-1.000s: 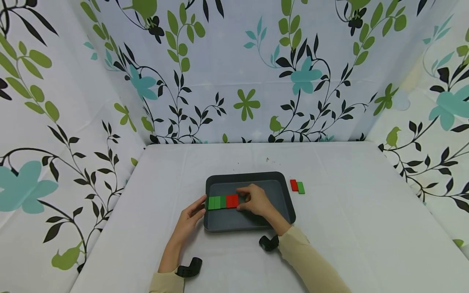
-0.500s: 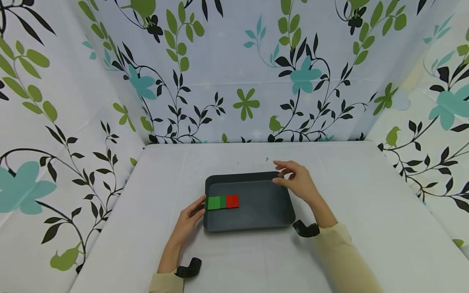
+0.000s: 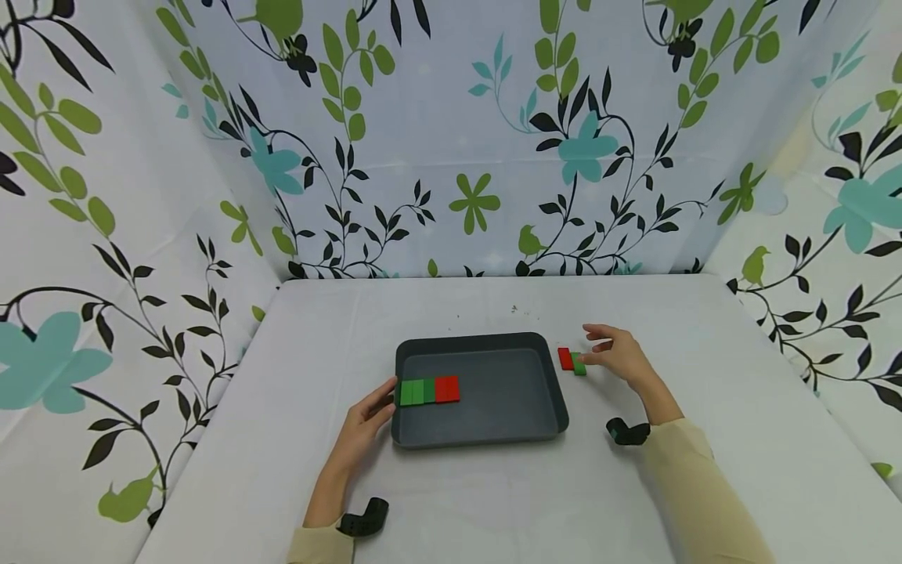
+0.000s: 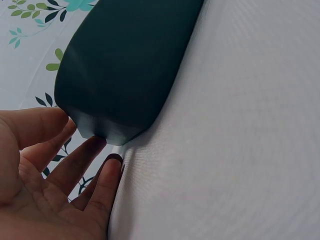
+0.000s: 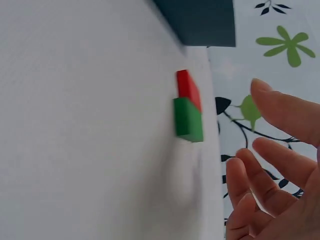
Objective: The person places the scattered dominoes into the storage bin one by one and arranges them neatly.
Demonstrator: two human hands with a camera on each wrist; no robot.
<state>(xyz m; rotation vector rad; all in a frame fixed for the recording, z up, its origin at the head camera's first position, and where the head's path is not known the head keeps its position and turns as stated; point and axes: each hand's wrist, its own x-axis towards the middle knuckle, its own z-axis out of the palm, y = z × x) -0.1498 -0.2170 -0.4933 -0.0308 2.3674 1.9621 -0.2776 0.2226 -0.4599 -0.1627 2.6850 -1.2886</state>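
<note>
A dark grey tray [image 3: 486, 427] lies on the table, with a row of flat green blocks [image 3: 417, 392] and red blocks [image 3: 447, 388] set side by side near its left wall. My left hand [image 3: 365, 427] rests its fingertips against the tray's left end; in the left wrist view the fingers touch the tray's outer wall [image 4: 115, 100]. Right of the tray lie a loose red block [image 3: 565, 359] and a loose green block [image 3: 579, 363], side by side. Over the green one hovers my right hand [image 3: 623, 360], thumb and fingers apart, holding nothing.
The white-covered table [image 3: 479, 509] extends around the tray on all sides. A leaf-patterned curtain [image 3: 423, 157] hangs behind and at both sides. Each wrist carries a small black camera, such as the right wrist camera [image 3: 627, 432].
My right hand has left the red end of the row in the tray, lifted over the tray's right edge and moved right to the loose blocks. The left hand has stayed put.
</note>
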